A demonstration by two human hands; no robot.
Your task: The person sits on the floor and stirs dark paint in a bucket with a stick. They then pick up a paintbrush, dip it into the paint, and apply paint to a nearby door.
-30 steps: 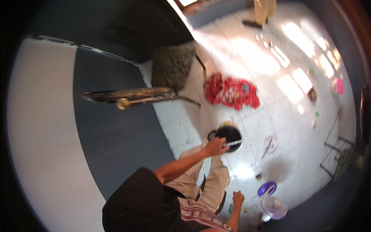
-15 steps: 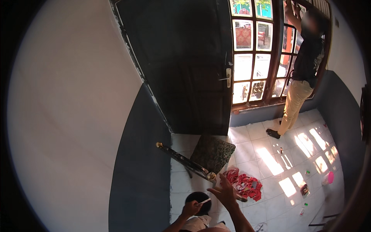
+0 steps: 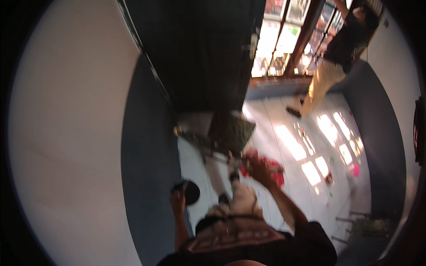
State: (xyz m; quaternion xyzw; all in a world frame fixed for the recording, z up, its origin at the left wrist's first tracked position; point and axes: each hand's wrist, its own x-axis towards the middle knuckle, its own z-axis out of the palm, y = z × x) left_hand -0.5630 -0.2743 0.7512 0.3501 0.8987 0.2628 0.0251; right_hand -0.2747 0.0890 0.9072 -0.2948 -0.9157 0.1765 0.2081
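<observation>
Motion blur softens the whole view. My left hand [image 3: 178,199] is at the left rim of a round black bucket [image 3: 191,193], its fingers seemingly closed on it, held beside the grey lower wall. My right hand [image 3: 256,169] reaches forward to the near end of a dark chair's top rail [image 3: 202,142], which has brass-coloured ends. Whether those fingers grip the rail cannot be made out. The chair's patterned seat [image 3: 233,131] lies beyond the rail. Red cloth [image 3: 274,172] is crumpled on the floor just beyond my right hand.
Ahead stands a dark door [image 3: 199,57]. Another person [image 3: 339,53] stands at the window with arms raised. Sunlit patches, a pink container [image 3: 356,170] and small items lie on the tiled floor [image 3: 288,195] to the right. A dark piece of furniture [image 3: 370,232] is at lower right.
The view has shifted, showing more of my body. My left hand and the bucket have moved left together. The white stick in that hand no longer shows. My right hand is nearer the rail.
</observation>
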